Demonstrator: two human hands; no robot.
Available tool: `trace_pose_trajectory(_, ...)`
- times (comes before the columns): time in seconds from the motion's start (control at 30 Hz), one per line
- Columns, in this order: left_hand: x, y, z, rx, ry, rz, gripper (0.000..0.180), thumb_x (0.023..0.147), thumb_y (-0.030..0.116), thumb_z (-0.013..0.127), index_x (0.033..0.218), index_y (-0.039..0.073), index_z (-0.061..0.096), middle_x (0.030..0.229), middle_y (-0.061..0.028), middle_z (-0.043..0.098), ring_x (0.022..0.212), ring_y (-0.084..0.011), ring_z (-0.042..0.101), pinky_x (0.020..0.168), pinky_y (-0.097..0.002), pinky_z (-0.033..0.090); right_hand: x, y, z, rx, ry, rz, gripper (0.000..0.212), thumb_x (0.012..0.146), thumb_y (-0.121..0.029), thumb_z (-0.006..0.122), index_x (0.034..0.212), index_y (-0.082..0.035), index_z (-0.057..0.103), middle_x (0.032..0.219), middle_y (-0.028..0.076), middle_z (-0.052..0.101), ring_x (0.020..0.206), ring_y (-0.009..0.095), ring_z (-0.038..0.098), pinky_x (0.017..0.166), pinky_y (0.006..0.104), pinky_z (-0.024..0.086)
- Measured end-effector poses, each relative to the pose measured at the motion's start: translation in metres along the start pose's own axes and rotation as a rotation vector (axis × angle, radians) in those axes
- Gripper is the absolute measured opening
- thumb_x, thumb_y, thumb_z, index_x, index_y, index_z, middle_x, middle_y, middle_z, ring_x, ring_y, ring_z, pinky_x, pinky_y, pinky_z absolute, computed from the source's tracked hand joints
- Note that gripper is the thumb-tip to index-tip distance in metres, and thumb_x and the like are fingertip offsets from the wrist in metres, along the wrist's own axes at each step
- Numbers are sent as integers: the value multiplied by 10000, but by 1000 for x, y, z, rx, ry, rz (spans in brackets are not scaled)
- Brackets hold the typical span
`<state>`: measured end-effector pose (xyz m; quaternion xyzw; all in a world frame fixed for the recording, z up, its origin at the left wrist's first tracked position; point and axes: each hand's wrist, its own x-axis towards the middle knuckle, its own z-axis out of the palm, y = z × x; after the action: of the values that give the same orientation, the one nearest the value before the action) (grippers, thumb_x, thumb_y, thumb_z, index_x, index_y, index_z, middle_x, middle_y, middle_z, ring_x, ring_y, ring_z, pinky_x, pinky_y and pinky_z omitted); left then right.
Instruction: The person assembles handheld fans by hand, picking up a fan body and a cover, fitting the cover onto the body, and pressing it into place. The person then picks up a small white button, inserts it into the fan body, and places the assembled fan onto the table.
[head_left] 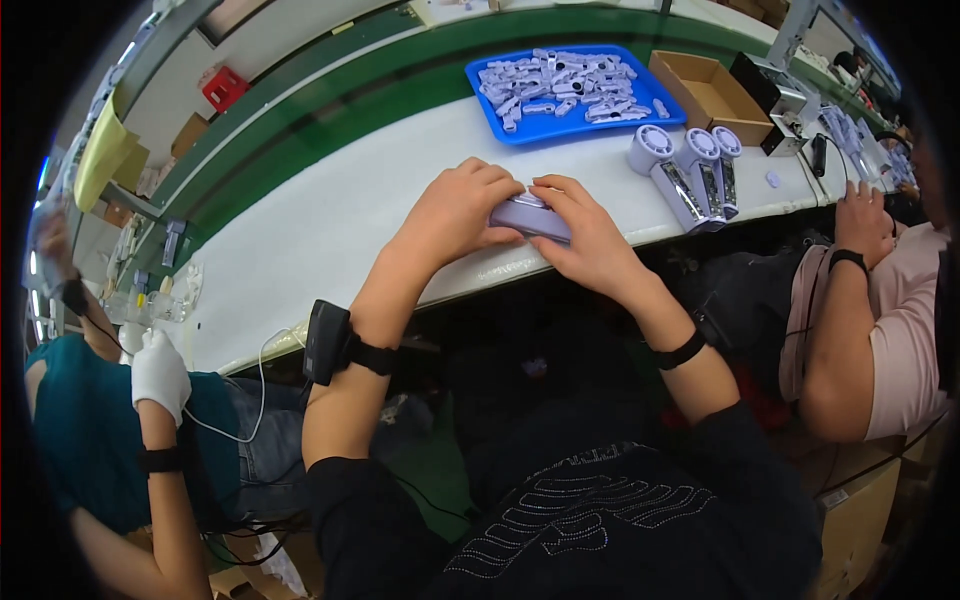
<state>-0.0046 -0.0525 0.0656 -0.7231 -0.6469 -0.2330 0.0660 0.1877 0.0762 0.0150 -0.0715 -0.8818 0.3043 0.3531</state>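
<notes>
Between my two hands, at the front part of the white tabletop, lies a lavender plastic housing (532, 217), long and rounded. My left hand (458, 212) grips its left end, fingers curled over the far side and thumb along the near side. On its right end my right hand (583, 232) closes in the same way, thumb in front and fingers behind. The fingers cover both ends of the piece. To the right, three lavender handheld fans (655, 150) lie side by side with round vented heads and opened handles that show inner parts.
Behind my hands a blue tray (545, 130) holds many small lavender parts (560, 85). An open cardboard box (705, 90) and a black-and-silver device (775, 95) stand right of it. Co-workers sit on both sides; a white-gloved hand (160, 375) is at left, another hand (863, 220) at right.
</notes>
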Motion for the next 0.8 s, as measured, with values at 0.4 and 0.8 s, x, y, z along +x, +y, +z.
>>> trace_pose_trajectory(0.4,-60,76,4,214,143,-20,505,704,163,890,1167,41,729,1119,-92,718,1098,-300,675,1031,-493,535,-29,-25,-16,239,-29,-120,500,738,-25,919,1213,-29,759,1151,132,782,1043,300,780,897,368,632)
trace_pose_trajectory(0.8,-66,70,7,122,171,-23,527,627,56,848,1140,10,736,973,-87,678,974,-310,653,936,-431,545,-33,-36,-18,108,-128,-86,539,715,-18,937,1221,-34,755,1118,115,777,981,285,778,847,369,632)
